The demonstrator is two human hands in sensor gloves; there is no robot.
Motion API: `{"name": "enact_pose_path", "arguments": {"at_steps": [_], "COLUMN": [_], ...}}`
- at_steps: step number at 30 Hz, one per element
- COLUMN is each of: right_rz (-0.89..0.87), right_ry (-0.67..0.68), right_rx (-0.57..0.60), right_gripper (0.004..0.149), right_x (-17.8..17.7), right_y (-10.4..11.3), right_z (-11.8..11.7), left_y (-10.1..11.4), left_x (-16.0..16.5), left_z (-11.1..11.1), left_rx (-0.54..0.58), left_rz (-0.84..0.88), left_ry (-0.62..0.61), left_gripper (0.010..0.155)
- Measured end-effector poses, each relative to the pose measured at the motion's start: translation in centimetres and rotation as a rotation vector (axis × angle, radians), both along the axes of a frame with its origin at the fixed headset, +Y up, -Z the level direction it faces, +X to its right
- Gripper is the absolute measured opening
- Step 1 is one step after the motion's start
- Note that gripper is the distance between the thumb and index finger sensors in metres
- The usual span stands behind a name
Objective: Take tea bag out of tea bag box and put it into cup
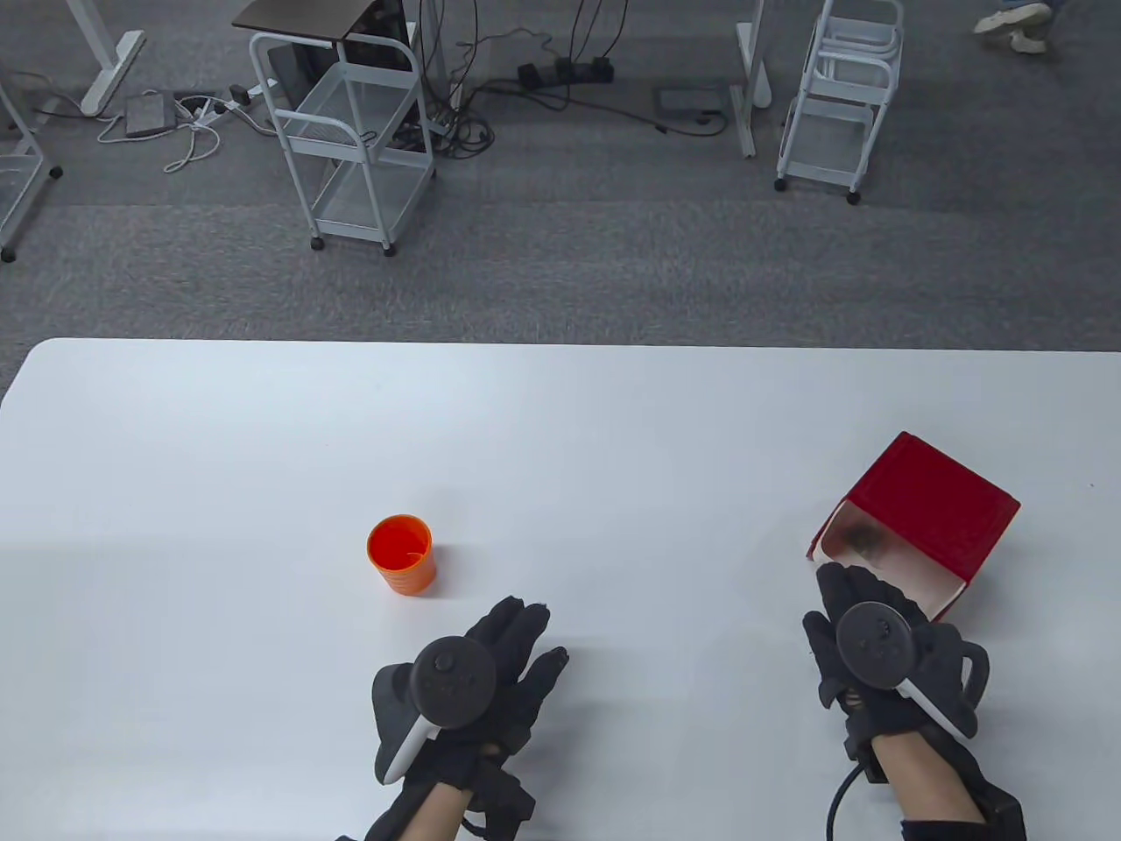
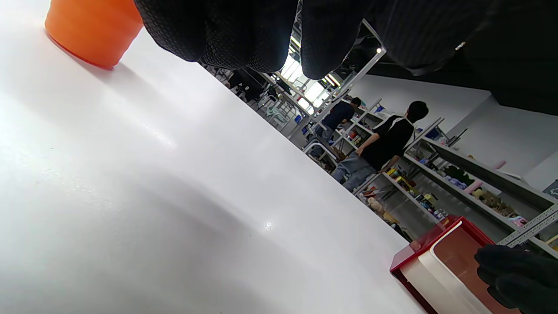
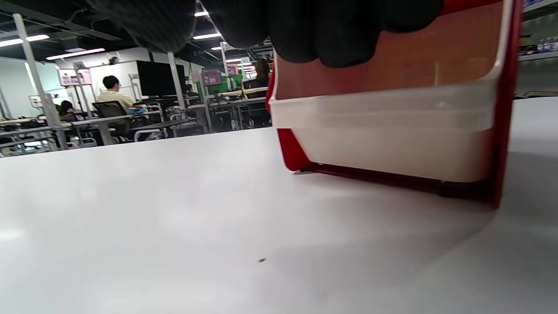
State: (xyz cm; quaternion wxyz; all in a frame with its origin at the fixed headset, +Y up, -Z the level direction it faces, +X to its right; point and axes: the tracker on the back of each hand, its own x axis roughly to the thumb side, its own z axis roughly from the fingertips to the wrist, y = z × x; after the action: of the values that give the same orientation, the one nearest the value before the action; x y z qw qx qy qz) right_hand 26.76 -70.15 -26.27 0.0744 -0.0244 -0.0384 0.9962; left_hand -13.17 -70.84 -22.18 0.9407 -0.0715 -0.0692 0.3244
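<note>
Right now my right hand (image 1: 863, 644) is the nearer one: its fingers (image 3: 322, 39) reach into the open mouth of the red tea bag box (image 1: 928, 512), lying on its side on the white surface (image 1: 560, 420). Whether they pinch a bag, I cannot tell. Left hand (image 1: 473, 679) rests spread, just short of the orange plastic cup (image 1: 401, 554).

Bright, even overhead light washes the white table (image 1: 560, 420), casting soft shadows toward 6 o'clock, with glare streaks in both wrist views, where the nearest gloved fingers (image 2: 226, 30) blur darkly at 12 o'clock.
</note>
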Motion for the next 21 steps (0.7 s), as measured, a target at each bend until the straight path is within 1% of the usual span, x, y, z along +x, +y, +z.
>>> {"name": "enact_pose_path", "arguments": {"at_steps": [6, 9, 16, 21], "right_rz": [0.014, 0.019, 0.019, 0.029], "right_ry": [-0.058, -0.095, -0.139, -0.164], "right_rx": [-0.031, -0.07, -0.135, -0.189], "right_gripper": [0.059, 0.06, 0.059, 0.055], "right_x": [1.1, 1.6, 2.1, 2.5], "right_y": [0.1, -0.2, -1.3, -2.3], "right_z": [-2.1, -3.2, -4.6, -5.1], "left_y": [0.0, 0.0, 0.0, 0.0], "left_x": [-0.1, 0.0, 0.0, 0.0], "left_z": [0.0, 0.0, 0.0, -0.1], "left_rx": [-0.005, -0.008, -0.013, -0.017], "left_rz": [0.0, 0.001, -0.008, -0.013], "left_ry": [0.004, 0.003, 0.0, 0.001], "left_gripper": [0.065, 0.065, 0.065, 0.065]}}
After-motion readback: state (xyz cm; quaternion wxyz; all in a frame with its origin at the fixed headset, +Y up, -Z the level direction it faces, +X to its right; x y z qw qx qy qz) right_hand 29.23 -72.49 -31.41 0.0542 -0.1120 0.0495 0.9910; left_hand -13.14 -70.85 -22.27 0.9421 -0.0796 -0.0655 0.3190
